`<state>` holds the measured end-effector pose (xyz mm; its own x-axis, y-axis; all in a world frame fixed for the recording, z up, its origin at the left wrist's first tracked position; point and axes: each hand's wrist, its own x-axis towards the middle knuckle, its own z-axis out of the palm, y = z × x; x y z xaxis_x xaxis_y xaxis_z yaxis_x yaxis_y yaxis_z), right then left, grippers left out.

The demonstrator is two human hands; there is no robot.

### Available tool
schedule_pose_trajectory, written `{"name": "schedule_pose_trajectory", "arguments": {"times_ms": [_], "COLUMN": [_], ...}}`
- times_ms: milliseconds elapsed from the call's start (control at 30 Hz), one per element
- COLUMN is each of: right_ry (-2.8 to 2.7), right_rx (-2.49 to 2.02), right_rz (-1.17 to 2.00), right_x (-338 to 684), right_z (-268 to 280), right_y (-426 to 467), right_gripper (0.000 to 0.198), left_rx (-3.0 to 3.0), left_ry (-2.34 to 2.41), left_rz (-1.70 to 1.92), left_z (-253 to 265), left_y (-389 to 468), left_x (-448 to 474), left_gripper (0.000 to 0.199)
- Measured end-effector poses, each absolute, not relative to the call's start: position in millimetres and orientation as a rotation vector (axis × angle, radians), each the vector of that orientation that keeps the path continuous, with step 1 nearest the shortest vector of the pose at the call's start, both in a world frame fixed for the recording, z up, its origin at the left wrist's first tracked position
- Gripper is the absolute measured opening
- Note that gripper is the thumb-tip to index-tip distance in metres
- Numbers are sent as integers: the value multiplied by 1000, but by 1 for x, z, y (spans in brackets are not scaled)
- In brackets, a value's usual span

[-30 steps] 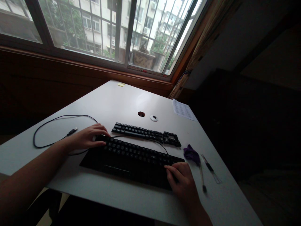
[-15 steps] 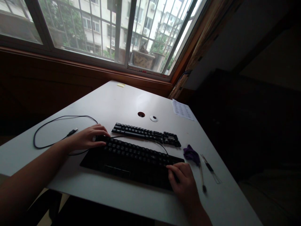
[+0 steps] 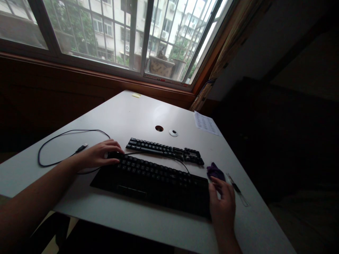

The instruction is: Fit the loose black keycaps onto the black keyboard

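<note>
Nearest, your right hand has left the keys of the black keyboard, where it lay a second ago, and now sits off that keyboard's right end, fingers loosely open, holding nothing, fingertips reaching to the purple cloth just beyond; the thin brush that lay there is now mostly hidden under the hand. Judged from this, the work has shifted from steadying the keyboard with both hands to fetching a cleaning item beside it. Right of the keyboard, past the cloth, lies a slim wire tool. Your left hand has stayed on the keyboard's far left corner, fingers curled over the edge, pressing rather than clasping. Left of the keyboard, a black cable loops across the white table, its plug near your left wrist. Behind the keyboard lies a second, narrower key section, some caps missing at its right end. Farther behind, a cable hole and its loose cap; beyond those, a sheet of paper and the barred window.
</note>
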<state>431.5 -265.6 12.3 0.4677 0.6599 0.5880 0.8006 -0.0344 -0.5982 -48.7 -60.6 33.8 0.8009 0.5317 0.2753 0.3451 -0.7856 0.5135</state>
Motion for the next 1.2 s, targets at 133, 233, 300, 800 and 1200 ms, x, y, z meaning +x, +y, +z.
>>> {"name": "schedule_pose_trajectory", "arguments": {"times_ms": [133,233,300,800,1200], "right_ry": [-1179,-1159,-1176,-1561,-1883], "right_rx": [-1772,-1780,-1778,-1752,-1764], "right_rz": [76,140,139,67,-125], "right_x": [435,436,436,439,466], "right_z": [5,3,2,26,22], "right_y": [-261,-260,-261,-218,-123], "right_gripper": [42,42,39,30,30], "left_rx": [2536,2549,2558,2540,2547], "left_ry": [664,667,670,701,699], "left_rz": [593,586,581,591,561], "left_z": [36,36,35,38,37], "left_y": [-61,-60,-60,-63,-63], "left_x": [-48,-49,-50,-47,-48], "left_gripper": [30,30,30,26,26]}}
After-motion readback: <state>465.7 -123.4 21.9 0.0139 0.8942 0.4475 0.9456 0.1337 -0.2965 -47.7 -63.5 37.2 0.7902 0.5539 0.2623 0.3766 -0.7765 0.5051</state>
